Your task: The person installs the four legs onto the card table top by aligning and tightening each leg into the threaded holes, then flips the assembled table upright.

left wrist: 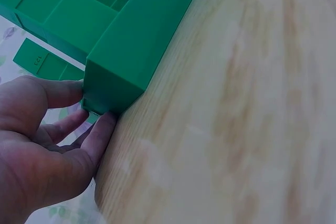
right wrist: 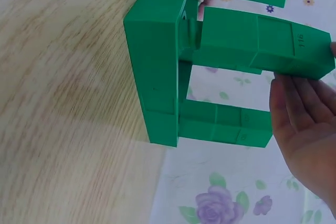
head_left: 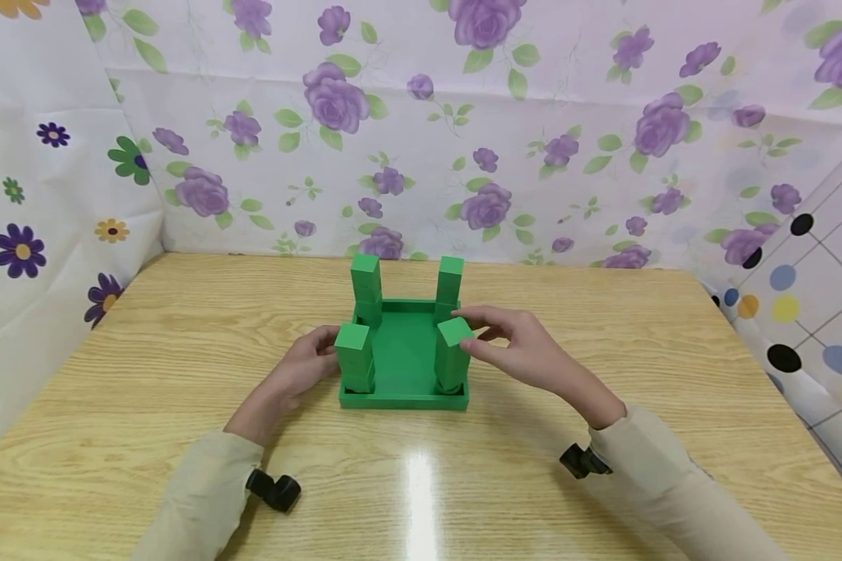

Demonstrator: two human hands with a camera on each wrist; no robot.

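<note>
A green rectangular tray sits on the table with a square green post at each corner. My right hand pinches the upper end of the front right post between thumb and fingers. That post, marked 116, leans a little out of line with the others. The left hand is at the tray's left side, beside the front left post. In the left wrist view, the thumb and fingertips of the left hand touch the tray's end wall.
Two more posts, the back left and back right, stand at the tray's far corners. The tray rests on a wood-grain table. Behind the table hangs a flowered cloth; a dotted cloth borders the right side.
</note>
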